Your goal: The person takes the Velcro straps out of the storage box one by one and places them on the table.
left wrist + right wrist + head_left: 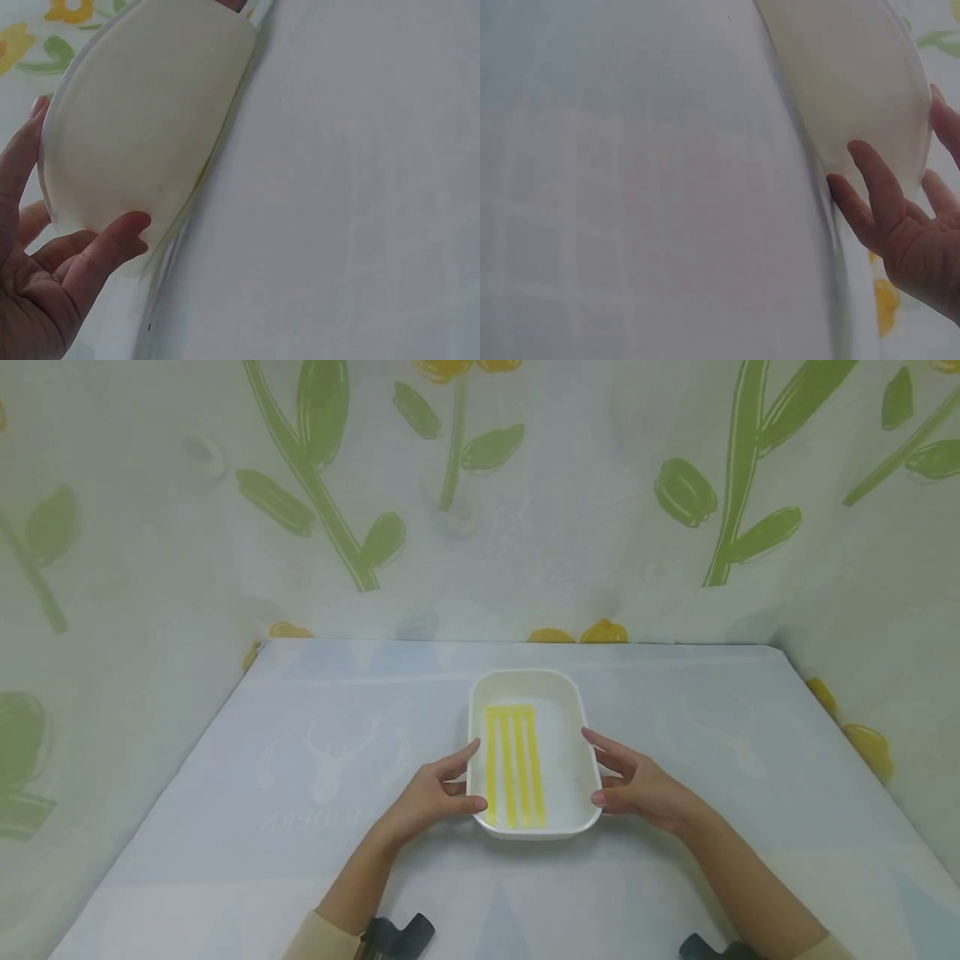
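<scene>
A white rectangular tray with rounded corners (570,760) is at the middle of the table, long sides running away from me. On its inner floor, toward the left, are several thin yellow strips (521,768), joined along their far end; what they are made of I cannot tell. My left hand (427,797) holds the left side, thumb at the near left corner. Opposite it, my right hand (652,789) holds the right side, thumb near the front right corner. Both wrist views show fingers against the tray's pale outer wall (150,112). Whether the tray's bottom touches the table is unclear.
A pale cloth with faint deer-head and triangle prints covers the table (330,852). Behind and at both sides hangs a light curtain with green leaves and yellow flowers (562,527). Dark camera mounts (401,937) sit at the wrists.
</scene>
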Tool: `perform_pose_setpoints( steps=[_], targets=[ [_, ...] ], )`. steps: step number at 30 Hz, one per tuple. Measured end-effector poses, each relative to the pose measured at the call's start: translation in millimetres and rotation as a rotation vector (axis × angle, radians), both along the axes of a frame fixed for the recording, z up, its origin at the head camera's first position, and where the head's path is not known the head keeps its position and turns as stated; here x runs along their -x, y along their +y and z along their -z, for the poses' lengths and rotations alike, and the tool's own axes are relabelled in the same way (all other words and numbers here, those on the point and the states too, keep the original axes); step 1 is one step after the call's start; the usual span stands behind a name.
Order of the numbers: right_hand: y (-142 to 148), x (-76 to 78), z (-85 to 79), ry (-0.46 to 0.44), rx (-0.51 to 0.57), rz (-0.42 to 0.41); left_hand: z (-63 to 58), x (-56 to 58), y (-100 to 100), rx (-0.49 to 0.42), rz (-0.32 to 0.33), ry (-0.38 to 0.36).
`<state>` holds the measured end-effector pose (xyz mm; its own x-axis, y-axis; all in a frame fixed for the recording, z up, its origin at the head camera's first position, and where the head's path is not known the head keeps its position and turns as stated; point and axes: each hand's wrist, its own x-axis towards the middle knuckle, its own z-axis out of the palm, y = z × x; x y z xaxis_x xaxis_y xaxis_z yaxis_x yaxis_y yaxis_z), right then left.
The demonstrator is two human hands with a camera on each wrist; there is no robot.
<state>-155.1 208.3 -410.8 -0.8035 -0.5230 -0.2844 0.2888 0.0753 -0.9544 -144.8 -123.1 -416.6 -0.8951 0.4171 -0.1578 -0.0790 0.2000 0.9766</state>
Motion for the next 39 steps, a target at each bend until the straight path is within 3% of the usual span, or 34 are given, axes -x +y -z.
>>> perform_pose_setpoints(
  steps=[12,21,28,39],
  targets=[
    [18,-9.2,2.3,0.016,-0.027,0.003,3.9,-7.1,15,-0.058,0.024,-0.022],
    [33,-20.6,2.9,0.022,-0.025,0.018,7.5,-11.7,25,-0.111,0.092,-0.02],
    [36,-26.7,-1.1,0.043,-0.041,0.02,8.7,-14.5,29,-0.11,0.073,-0.019],
    [35,-18.9,-11.7,0.108,-0.177,0.068,1.7,-1.1,16,-0.086,0.161,-0.043]
  ],
)
